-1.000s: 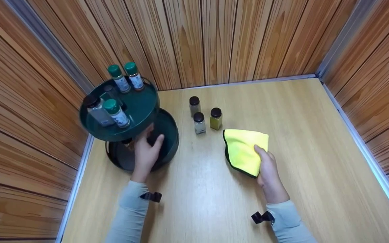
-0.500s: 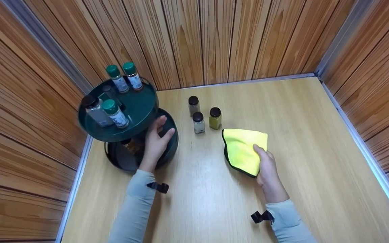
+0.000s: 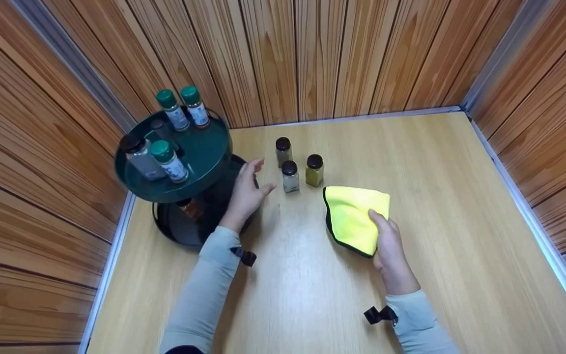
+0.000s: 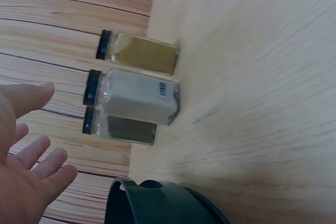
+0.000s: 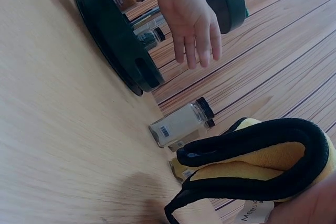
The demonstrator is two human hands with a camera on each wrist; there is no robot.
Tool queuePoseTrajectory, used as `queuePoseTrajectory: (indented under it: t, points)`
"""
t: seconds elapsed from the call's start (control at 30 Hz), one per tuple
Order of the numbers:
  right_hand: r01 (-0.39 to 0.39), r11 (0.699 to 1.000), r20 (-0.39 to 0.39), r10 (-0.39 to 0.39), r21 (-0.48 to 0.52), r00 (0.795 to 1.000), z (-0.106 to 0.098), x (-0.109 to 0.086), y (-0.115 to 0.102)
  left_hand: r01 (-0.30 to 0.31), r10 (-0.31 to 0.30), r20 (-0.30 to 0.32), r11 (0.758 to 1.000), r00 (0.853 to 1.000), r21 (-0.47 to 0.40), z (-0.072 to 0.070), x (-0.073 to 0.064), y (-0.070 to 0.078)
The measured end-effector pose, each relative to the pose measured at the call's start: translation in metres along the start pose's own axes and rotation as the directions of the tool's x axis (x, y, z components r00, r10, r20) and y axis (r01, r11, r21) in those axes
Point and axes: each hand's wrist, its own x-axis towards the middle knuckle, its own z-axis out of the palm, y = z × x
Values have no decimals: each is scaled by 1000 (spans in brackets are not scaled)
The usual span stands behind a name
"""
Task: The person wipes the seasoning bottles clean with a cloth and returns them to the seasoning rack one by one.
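My left hand (image 3: pixel 247 197) is open and empty, beside the right edge of the two-tier dark green rack (image 3: pixel 204 167). Its spread fingers point toward three spice jars with dark lids: a pale one (image 3: pixel 290 182), a greyish one (image 3: pixel 283 153) and a yellow-green one (image 3: pixel 314 174). In the left wrist view the pale jar (image 4: pixel 139 95) stands a little beyond the fingers. My right hand (image 3: pixel 392 250) grips a folded yellow cloth (image 3: pixel 356 219) with black edging, thumb on top. The right wrist view shows the cloth's folded layers (image 5: pixel 252 166) from the side.
On the rack's top tier stand green-lidded bottles (image 3: pixel 169 162) and a larger dark-lidded jar (image 3: pixel 141 157). An orange-brown jar (image 3: pixel 190 209) sits in the lower tier. Wood-panelled walls (image 3: pixel 312 59) enclose the pale wooden table (image 3: pixel 460 221) at the back and sides.
My left hand has moved out from the rack's lower tier, rightward toward the three jars, its fingers spreading. The right hand holds the cloth in nearly the same place.
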Motion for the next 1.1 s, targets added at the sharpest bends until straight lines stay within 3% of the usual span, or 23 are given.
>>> queuePoseTrajectory:
  t: [0.3,0.57,0.77,0.97,1.1]
  points:
    - [-9,1000,-2,9,14,1000,1,1,1,88,-94,89,994,992,70,15,25,4]
    - [-9,999,-8,9,32,1000,3,1,2,191,-207,179,976,962,105,39,40,5]
    - [-5,999,-21,6,46,1000,4,1,3,161,-176,142,981,974,110,58,44,-2]
    - [1,999,-22,0,38,1000,2,2,3,171,-180,110,981,977,89,64,47,-5]
    - [2,999,4,-2,35,1000,-1,2,2,103,-115,98,988,989,118,65,50,-11]
